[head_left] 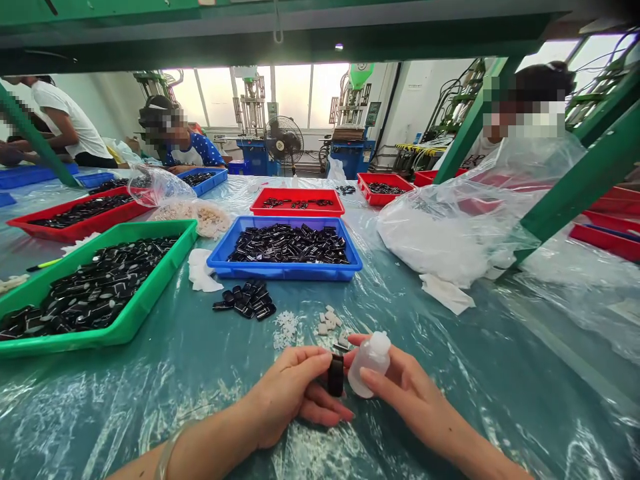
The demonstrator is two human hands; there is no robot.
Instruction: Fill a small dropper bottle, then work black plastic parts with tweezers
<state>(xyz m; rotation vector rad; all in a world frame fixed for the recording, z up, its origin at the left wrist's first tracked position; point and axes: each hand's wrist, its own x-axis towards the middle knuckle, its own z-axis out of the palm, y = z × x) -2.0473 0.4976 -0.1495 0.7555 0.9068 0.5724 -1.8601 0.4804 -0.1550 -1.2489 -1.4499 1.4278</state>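
Between the thumb and fingers of my left hand (290, 390) is a small black glossy plastic piece (336, 375), held on edge. My right hand (410, 390) grips a translucent white squeeze bottle (367, 367), tilted a little, its white top pointing up and away. The bottle is close to the black piece; whether they touch I cannot tell. Just beyond my hands lie small white blocks (329, 322) and a heap of tiny clear bits (286, 329). Farther left, a small pile of black pieces (246, 299) rests on the plastic-covered table.
A blue tray (285, 272) of black pieces stands ahead, a red tray (297, 212) behind it. On the left is a green tray (125, 327). A clear bag (435, 233) sits at right near a green post (590, 167). Co-workers sit beyond; a green beam (280, 47) crosses overhead.
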